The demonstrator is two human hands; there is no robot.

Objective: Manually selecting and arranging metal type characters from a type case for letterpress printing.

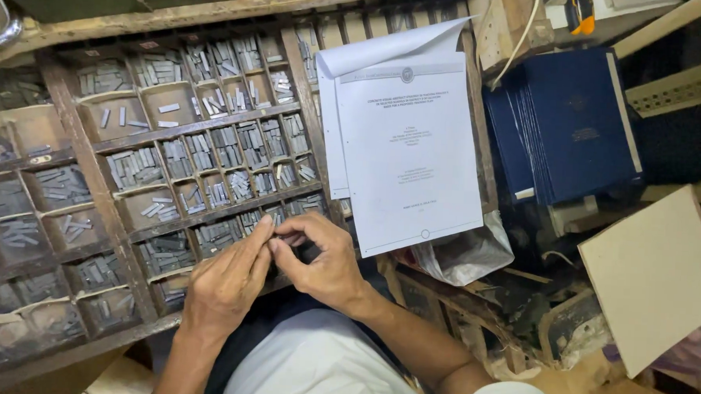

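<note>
1. Metal type pieces (289,240) are what your fingertips are working on. It's a small grey bit right where both hands meet, above the front edge of the wooden type case (91,186), and it's too small to tell exactly how many you've got.
2. Your left hand (225,282) is curled narrow, thumb and fingers pressed together on that bit from the left.
3. Your right hand (324,263) is pinched tight too, fingertips touching the left hand's, holding the same spot.
4. The case is a grid of little compartments, most with grey sorts lying in loose rows, a few lined with pale paper. The left compartments are darker and dustier.
5. White printed sheets (408,148) lie tilted over the case's right end, top page curled back, with centred blocks of small text and a round emblem up top.
6. Just right of those sits a stack of dark blue hardcover books (578,124) with a faint gold stamp on the cover.
7. A plain beige board (654,277) leans at lower right, well apart from your hands, and crumpled clear plastic (466,257) pokes out under the sheets.
</note>
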